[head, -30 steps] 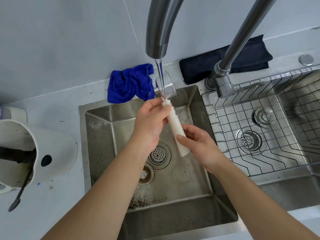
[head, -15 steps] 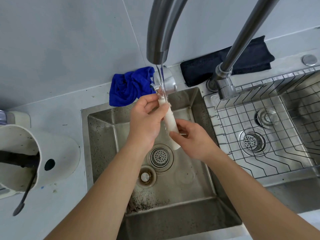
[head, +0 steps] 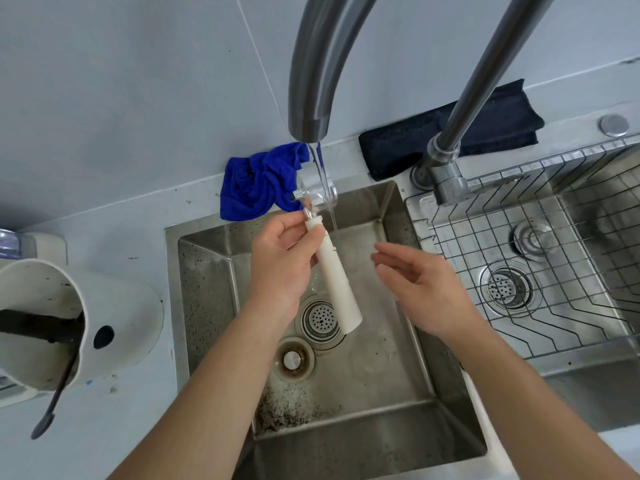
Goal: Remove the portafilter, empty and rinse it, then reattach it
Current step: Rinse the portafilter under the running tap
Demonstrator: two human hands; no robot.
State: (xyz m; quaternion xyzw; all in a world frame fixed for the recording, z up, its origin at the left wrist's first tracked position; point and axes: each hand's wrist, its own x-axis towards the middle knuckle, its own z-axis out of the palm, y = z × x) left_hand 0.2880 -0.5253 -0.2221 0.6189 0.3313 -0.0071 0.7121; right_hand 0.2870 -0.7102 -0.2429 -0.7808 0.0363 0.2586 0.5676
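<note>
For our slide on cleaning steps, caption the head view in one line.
Left hand holds the portafilter under the running faucet over the sink; right hand open beside it.

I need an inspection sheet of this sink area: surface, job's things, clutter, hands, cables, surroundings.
Surface: steel sink, wet, dark grounds near the front wall.
Job's things: portafilter, cream handle, metal head under the running faucet.
Clutter: blue cloth; dark towel; white knock bin.
Hands: left hand grips the handle; right hand open, apart from it.
Cables: nothing seen.
Surroundings: second basin with wire rack; grey wall.
</note>
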